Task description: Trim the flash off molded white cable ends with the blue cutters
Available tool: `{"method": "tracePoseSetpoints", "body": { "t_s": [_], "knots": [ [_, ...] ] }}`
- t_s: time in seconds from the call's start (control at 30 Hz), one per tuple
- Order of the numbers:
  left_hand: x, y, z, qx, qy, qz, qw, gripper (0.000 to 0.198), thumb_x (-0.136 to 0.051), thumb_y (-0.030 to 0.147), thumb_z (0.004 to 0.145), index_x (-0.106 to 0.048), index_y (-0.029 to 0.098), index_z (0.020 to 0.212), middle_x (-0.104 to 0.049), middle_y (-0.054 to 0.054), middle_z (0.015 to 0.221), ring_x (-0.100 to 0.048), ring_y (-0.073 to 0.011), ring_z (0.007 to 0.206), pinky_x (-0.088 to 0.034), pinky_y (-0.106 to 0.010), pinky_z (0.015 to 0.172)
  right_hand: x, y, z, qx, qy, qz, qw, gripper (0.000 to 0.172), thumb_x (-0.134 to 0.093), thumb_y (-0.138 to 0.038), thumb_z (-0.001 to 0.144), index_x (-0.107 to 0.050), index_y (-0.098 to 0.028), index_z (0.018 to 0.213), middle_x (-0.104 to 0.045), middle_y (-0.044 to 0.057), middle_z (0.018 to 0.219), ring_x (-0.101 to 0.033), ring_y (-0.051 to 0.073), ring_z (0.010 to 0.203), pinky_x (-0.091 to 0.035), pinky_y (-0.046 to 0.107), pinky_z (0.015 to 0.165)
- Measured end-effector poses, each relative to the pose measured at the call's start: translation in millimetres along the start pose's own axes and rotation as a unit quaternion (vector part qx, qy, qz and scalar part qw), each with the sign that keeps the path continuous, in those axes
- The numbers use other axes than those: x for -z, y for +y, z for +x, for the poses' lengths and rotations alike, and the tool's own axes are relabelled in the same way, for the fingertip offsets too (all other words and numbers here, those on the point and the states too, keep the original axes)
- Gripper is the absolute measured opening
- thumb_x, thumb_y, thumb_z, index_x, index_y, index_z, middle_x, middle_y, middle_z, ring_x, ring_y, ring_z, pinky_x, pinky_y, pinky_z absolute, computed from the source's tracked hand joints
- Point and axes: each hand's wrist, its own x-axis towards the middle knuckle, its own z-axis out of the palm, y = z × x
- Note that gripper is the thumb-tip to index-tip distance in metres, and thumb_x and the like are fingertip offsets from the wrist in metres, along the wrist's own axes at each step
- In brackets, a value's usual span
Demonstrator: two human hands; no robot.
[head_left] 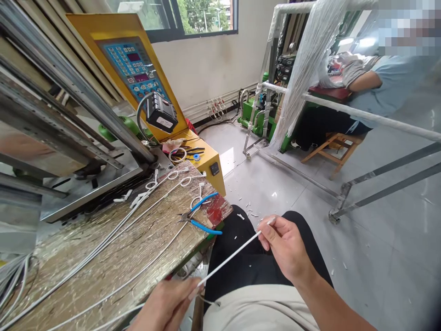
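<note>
Head view: a white cord [230,257] runs straight between the two hands at lower centre, rising to the right above the lap. The left hand [172,299] has its fingers closed on the lower end; the right hand [284,243] pinches the upper end between thumb and fingertips. The cord looks light and smooth, probably limp once slack and hard to break by hand, though its thinness could let it slip from a loose grip. A thumb-and-finger pinch close to each end seems the best hold, leaving the middle free.

At left, the bench [86,294] has a worn, wrinkled, shiny covering, with more cords [98,250] along it, some with looped ends. Blue-handled pliers [206,228] lie at its near right corner. A yellow panel [132,64] stands at upper left, near a window [206,16]. White scraps [240,216] dot the pale tiled floor [303,197]. At upper right, strands [303,69] hang over a rack [374,115], and a person in blue [399,87] sits on a stool [334,149].
</note>
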Motion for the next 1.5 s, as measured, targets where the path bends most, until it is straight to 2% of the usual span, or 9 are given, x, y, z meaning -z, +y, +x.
{"method": "tracePoseSetpoints", "body": {
  "t_s": [0.13, 0.23, 0.33, 0.5, 0.8, 1.1, 1.27, 1.4, 1.5],
  "knots": [
    [2.9, 23, 29, 0.103, -0.104, -0.116, 0.982, 0.036, -0.062, 0.039, 0.1, -0.069, 0.027, 0.133, -0.08, -0.006, 0.105, -0.073, -0.018, 0.088, -0.059, -0.024, 0.081, -12, 0, -6, 0.002, -0.112, -0.066, 0.992, 0.023, -0.069, -0.04, 0.099, -0.074, -0.019, 0.093, -0.062, 0.001, 0.074, -0.057, 0.011, 0.063, -0.047, 0.026, 0.061],
    [-8.5, 40, 56, 0.17, -0.135, -0.3, 0.929, 0.038, -0.053, 0.048, 0.104, -0.075, 0.018, 0.112, -0.073, -0.005, 0.088, -0.066, -0.0151, 0.079, -0.053, -0.024, 0.074, -23, 4, -13, -0.029, -0.175, -0.082, 0.981, 0.022, -0.067, -0.04, 0.101, -0.075, -0.02, 0.094, -0.063, 0.001, 0.077, -0.058, 0.01, 0.065, -0.048, 0.024, 0.062],
    [-20.6, 43, 73, 0.212, -0.088, -0.362, 0.903, 0.047, -0.055, 0.053, 0.102, -0.077, 0.012, 0.094, -0.057, -0.001, 0.068, -0.048, -0.0104, 0.062, -0.039, -0.022, 0.058, -22, 9, -16, -0.029, -0.16, -0.096, 0.982, 0.019, -0.069, -0.039, 0.1, -0.075, -0.022, 0.099, -0.065, 0.001, 0.081, -0.06, 0.01, 0.068, -0.051, 0.022, 0.065],
    [-26.4, 39, 74, 0.198, -0.034, -0.313, 0.928, 0.04, -0.063, 0.045, 0.099, -0.077, 0.011, 0.083, -0.06, -0.002, 0.07, -0.044, -0.0101, 0.067, -0.035, -0.024, 0.063, -2, 5, -16, -0.049, -0.136, -0.155, 0.977, 0.022, -0.073, -0.041, 0.097, -0.073, -0.024, 0.112, -0.067, 0.0, 0.08, -0.064, 0.011, 0.073, -0.053, 0.021, 0.069],
    [-24.1, 38, 75, 0.186, -0.035, -0.298, 0.936, 0.031, -0.065, 0.038, 0.098, -0.076, 0.012, 0.084, -0.062, -0.002, 0.073, -0.048, -0.0098, 0.068, -0.037, -0.023, 0.063, 9, -4, -22, -0.057, -0.111, -0.196, 0.973, 0.02, -0.074, -0.041, 0.096, -0.072, -0.024, 0.106, -0.066, -0.001, 0.076, -0.062, 0.011, 0.072, -0.051, 0.02, 0.069],
    [-33.3, 42, 86, 0.148, -0.061, -0.394, 0.905, 0.029, -0.062, 0.032, 0.101, -0.077, 0.009, 0.092, -0.059, -0.001, 0.075, -0.046, -0.0074, 0.063, -0.036, -0.021, 0.058, 6, -2, -24, -0.001, -0.098, -0.227, 0.969, 0.016, -0.07, -0.038, 0.099, -0.071, -0.022, 0.099, -0.062, -0.001, 0.071, -0.059, 0.011, 0.065, -0.048, 0.021, 0.063],
    [-35.9, 35, 86, 0.106, -0.061, -0.343, 0.931, 0.025, -0.062, 0.028, 0.1, -0.08, 0.011, 0.1, -0.062, -0.003, 0.075, -0.049, -0.0083, 0.063, -0.037, -0.021, 0.057, 13, 1, -26, 0.046, -0.066, -0.283, 0.956, 0.014, -0.071, -0.036, 0.097, -0.072, -0.023, 0.1, -0.065, -0.001, 0.073, -0.061, 0.012, 0.064, -0.049, 0.021, 0.062],
    [-28.9, 20, 79, 0.034, -0.057, -0.182, 0.981, 0.025, -0.057, 0.027, 0.103, -0.079, 0.015, 0.101, -0.068, -0.004, 0.079, -0.056, -0.0099, 0.066, -0.041, -0.023, 0.061, 23, 6, -19, 0.035, 0.044, -0.311, 0.949, 0.021, -0.076, -0.043, 0.092, -0.073, -0.023, 0.098, -0.067, 0.0, 0.075, -0.062, 0.012, 0.066, -0.05, 0.02, 0.064],
    [-23.1, 8, 73, -0.003, -0.039, -0.05, 0.998, 0.03, -0.05, 0.028, 0.107, -0.076, 0.016, 0.102, -0.069, -0.005, 0.081, -0.061, -0.0137, 0.075, -0.043, -0.026, 0.067, 38, 12, -9, 0.016, 0.058, -0.294, 0.954, 0.027, -0.078, -0.048, 0.089, -0.074, -0.022, 0.094, -0.067, 0.001, 0.072, -0.063, 0.013, 0.066, -0.052, 0.02, 0.063]
  ]
}}
